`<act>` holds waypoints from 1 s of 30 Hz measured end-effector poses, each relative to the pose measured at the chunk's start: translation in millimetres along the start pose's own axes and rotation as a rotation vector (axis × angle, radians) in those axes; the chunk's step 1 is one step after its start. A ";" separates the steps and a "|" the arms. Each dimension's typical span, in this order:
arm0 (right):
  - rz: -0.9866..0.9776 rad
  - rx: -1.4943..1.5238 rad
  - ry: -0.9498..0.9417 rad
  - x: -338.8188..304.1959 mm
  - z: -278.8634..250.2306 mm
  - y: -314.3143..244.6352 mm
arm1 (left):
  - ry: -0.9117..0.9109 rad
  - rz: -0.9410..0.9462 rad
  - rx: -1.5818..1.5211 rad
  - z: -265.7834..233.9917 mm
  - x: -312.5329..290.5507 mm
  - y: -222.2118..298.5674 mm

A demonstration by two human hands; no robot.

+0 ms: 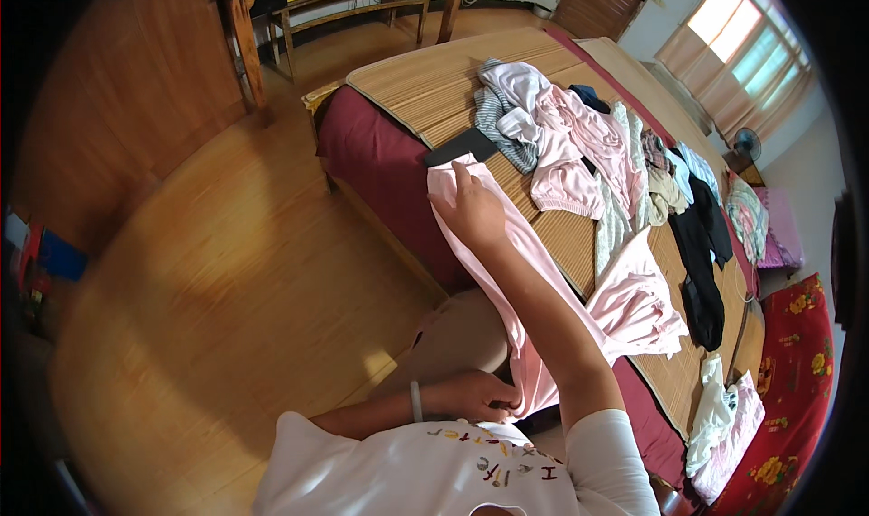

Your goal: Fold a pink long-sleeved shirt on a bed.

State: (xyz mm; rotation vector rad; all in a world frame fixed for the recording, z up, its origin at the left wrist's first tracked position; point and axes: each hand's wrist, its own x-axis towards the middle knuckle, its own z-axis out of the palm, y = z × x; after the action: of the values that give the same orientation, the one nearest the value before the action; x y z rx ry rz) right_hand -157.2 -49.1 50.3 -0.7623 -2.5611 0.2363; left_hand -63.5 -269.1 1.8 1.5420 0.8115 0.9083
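Note:
A long pale pink garment (507, 231) lies along the near edge of the bed, running down toward my lap; its bunched part (638, 303) spreads to the right on the mat. My right hand (472, 210) rests on its far end, fingers stretched over the cloth. Close to my body, my left hand (480, 396), with a pale bracelet at the wrist, is closed on the garment's near edge. Under the far end shows a flat dark grey cloth (466, 145).
A heap of pink and striped clothes (579, 145) covers the middle of the woven bed mat (425, 86). Black trousers (699, 276) and white clothes (713, 416) lie farther right. A wooden wardrobe (127, 90) stands left, a wooden table (243, 41) behind. Wooden floor (244, 317) lies left.

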 end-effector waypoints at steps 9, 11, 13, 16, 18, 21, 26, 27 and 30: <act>0.002 -0.227 -0.187 36.5 24.4 -17.3 | -0.018 0.080 -0.026 1.2 -1.5 3.2; -0.023 -0.172 -0.142 39.0 36.9 -7.0 | -0.028 0.085 -0.033 3.1 -1.6 1.0; 0.052 -0.091 -0.120 42.3 40.2 2.3 | -0.014 0.094 -0.067 4.7 -2.0 -0.6; 0.185 0.219 0.053 50.9 25.8 27.8 | 0.006 0.082 -0.008 5.1 -1.7 -2.2; 0.184 0.296 0.212 66.3 -7.2 62.1 | -0.014 0.058 0.056 1.8 -1.4 -0.1; 0.575 0.595 0.267 70.9 -82.7 98.4 | 0.020 0.035 0.158 0.3 -7.2 0.1; 0.668 0.779 0.535 26.6 -260.8 245.1 | 0.157 0.133 0.473 4.2 7.3 16.0; 0.687 0.792 0.650 11.0 -295.4 267.1 | 0.157 0.138 0.602 -0.6 13.8 22.0; 0.706 0.798 0.829 -37.9 -378.8 262.5 | 0.443 0.317 0.726 -35.6 14.7 56.0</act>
State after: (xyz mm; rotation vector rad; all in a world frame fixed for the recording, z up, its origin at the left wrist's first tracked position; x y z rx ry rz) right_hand 174.1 161.1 295.1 -1.0828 -1.1928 0.8746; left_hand -86.8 -248.2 62.1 2.1751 1.3383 1.3011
